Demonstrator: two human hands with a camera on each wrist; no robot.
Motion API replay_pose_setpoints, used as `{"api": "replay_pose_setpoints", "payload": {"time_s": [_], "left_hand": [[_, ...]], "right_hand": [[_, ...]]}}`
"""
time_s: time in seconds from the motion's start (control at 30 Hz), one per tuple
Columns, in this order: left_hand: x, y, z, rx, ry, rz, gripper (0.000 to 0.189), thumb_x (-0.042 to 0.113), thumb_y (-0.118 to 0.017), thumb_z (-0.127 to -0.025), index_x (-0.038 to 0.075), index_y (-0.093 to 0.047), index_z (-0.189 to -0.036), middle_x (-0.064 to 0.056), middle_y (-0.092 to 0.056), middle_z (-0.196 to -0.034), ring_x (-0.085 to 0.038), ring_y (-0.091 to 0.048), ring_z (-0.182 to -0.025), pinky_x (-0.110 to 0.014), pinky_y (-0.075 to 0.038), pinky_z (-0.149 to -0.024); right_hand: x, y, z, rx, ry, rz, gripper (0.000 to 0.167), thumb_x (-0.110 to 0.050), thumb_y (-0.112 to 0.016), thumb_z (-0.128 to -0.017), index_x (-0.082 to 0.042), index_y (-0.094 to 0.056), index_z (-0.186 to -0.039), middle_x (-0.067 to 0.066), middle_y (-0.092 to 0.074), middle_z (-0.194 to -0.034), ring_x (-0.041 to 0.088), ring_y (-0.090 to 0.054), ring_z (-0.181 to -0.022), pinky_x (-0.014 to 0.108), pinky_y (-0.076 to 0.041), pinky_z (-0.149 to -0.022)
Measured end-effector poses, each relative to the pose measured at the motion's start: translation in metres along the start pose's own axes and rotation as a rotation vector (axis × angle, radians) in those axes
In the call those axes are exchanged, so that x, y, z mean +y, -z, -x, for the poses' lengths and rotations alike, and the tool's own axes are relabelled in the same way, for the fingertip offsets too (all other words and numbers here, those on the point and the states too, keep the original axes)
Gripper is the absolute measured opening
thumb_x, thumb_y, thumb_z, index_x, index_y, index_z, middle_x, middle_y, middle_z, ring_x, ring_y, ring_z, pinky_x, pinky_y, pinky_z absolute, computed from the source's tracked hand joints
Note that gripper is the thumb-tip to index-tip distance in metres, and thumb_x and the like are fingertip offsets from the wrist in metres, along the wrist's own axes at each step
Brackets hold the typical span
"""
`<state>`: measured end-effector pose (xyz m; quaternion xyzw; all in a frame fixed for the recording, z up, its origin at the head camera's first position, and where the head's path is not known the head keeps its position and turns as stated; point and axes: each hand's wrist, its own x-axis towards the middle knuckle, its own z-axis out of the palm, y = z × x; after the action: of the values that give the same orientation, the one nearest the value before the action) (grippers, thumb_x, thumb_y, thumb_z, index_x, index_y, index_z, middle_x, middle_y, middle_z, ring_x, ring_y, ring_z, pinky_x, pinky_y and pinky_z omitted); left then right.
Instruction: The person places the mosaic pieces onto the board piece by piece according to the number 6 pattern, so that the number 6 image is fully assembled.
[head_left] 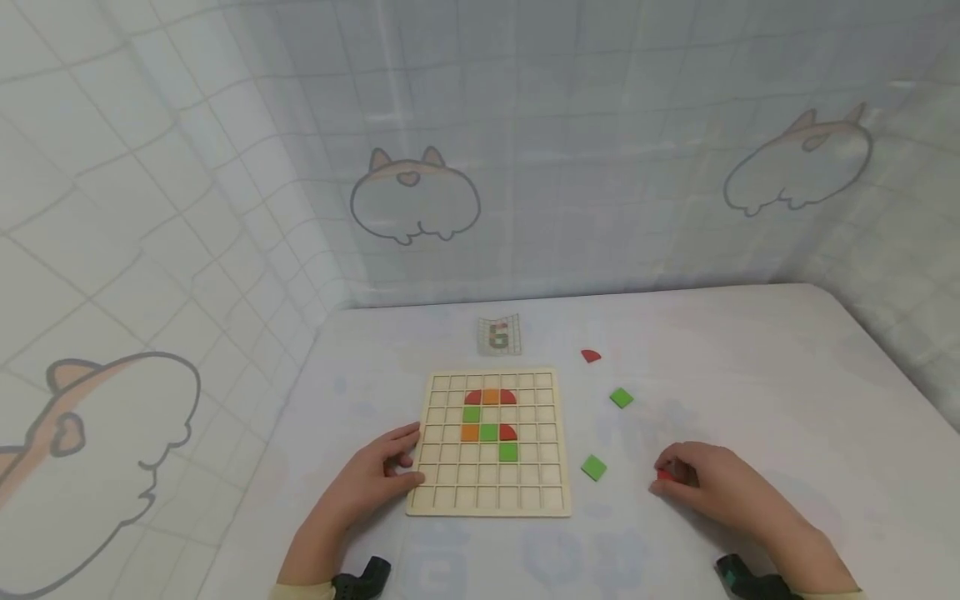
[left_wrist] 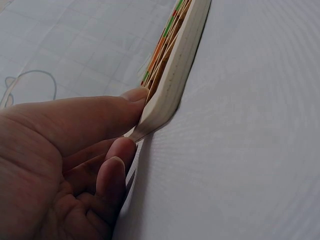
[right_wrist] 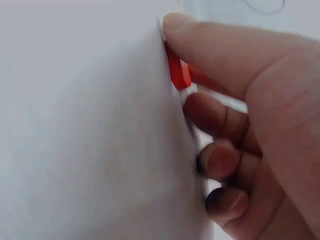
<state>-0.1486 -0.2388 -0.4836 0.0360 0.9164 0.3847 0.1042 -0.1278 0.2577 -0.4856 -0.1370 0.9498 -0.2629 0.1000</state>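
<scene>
A wooden grid board (head_left: 446, 492) lies on the table, several red, orange and green tiles set in its squares. My left hand (head_left: 377, 473) grips its left edge. In the left wrist view the thumb (left_wrist: 85, 120) lies against the rim, with curled fingertips right beside the board's side (left_wrist: 165, 100). Off to the right, my right hand (head_left: 712, 483) holds a red tile (head_left: 665, 475) low at the tabletop. The right wrist view shows this red tile (right_wrist: 179, 70) between thumb and index finger, the other fingers curled below; its far end is hidden behind the thumb.
Two loose green tiles, one farther back (head_left: 621, 397) and one nearer (head_left: 594, 467), lie right of the board. A red quarter-round tile (head_left: 591, 356) is behind them. Beyond the board sits a small gridded pattern card (head_left: 498, 335). Curtains (head_left: 570, 167) with printed animals enclose the table.
</scene>
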Motion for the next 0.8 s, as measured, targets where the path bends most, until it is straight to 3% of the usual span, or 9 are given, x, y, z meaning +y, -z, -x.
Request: {"api": "replay_pose_setpoints", "payload": {"time_s": [0.1,0.33,0.63,0.8], "left_hand": [[-0.001,0.000,0.000,0.000,0.001,0.000,0.069,0.023,-0.086,-0.078,0.016,-0.058,-0.140,0.014,-0.052,-0.137,-0.012,-0.053,-0.091,-0.025,-0.046,-0.071],[-0.002,0.001,0.000,-0.001,-0.004,0.012,0.070,0.024,-0.086,-0.077,0.017,-0.057,-0.141,0.014,-0.052,-0.137,-0.012,-0.054,-0.091,-0.025,-0.046,-0.071],[-0.001,0.002,-0.001,0.000,-0.011,0.017,0.071,0.025,-0.086,-0.077,0.017,-0.057,-0.141,0.015,-0.053,-0.135,-0.012,-0.053,-0.090,-0.025,-0.046,-0.071],[-0.001,0.001,-0.002,-0.005,-0.006,0.010,0.071,0.024,-0.086,-0.077,0.017,-0.057,-0.141,0.015,-0.052,-0.136,-0.012,-0.053,-0.091,-0.025,-0.046,-0.072]], "right_hand": [[-0.004,-0.001,-0.001,0.000,-0.032,0.004,0.035,-0.056,-0.075,-0.081,-0.027,-0.068,-0.100,-0.015,-0.053,-0.074,0.005,-0.049,-0.069,0.026,-0.044,-0.064],[0.008,0.008,0.005,-0.036,0.183,-0.076,0.030,-0.027,-0.078,-0.086,-0.021,-0.072,-0.115,-0.020,-0.057,-0.088,0.001,-0.049,-0.075,0.023,-0.045,-0.065],[0.006,0.003,0.002,0.014,0.096,-0.047,0.038,-0.054,-0.078,-0.079,-0.028,-0.071,-0.104,-0.016,-0.053,-0.081,0.003,-0.048,-0.074,0.024,-0.044,-0.066],[0.005,0.004,0.004,0.020,0.135,-0.024,0.036,-0.042,-0.083,-0.078,-0.029,-0.074,-0.110,-0.015,-0.054,-0.097,0.006,-0.050,-0.086,0.024,-0.048,-0.073]]}}
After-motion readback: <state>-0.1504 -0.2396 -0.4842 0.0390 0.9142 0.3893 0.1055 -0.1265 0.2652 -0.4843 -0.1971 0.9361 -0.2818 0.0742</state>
